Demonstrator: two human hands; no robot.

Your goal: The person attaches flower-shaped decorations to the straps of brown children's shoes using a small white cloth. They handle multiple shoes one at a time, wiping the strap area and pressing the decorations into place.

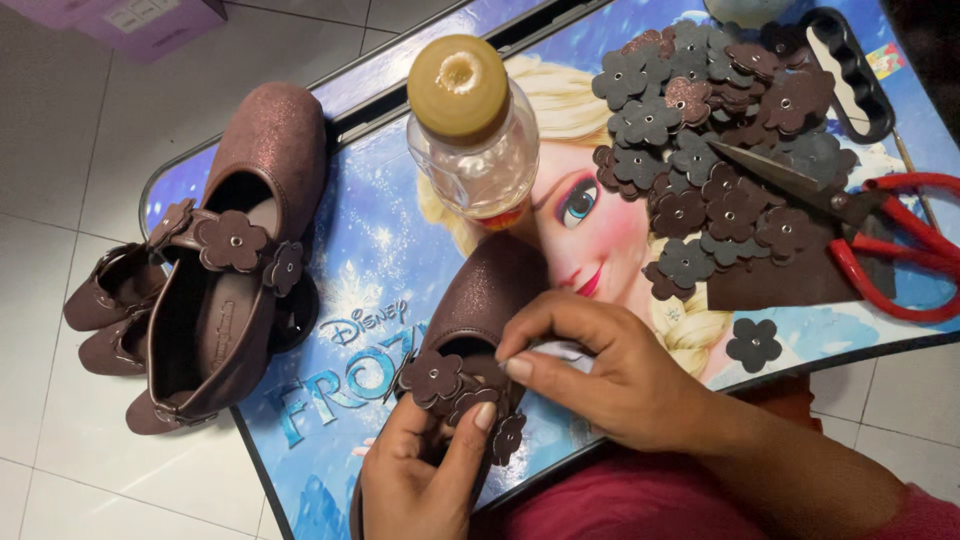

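A small maroon shoe (487, 290) lies toe-up on the printed blue board (380, 250). My left hand (420, 478) grips it from below, thumb on the strap. The strap carries dark flower-shaped pieces (432, 377). My right hand (610, 370) pinches at the strap beside those flowers, fingertips closed; what it pinches is too small to tell. A clear glue bottle (470, 135) with a tan cap stands just beyond the shoe's toe.
A finished maroon shoe (235, 250) with flowers on its strap lies at left, smaller shoes (110, 305) beside it on the tiled floor. A heap of cut flower pieces (710, 140) and red-handled scissors (880, 240) sit at the board's right. One loose flower (754, 343) lies near the edge.
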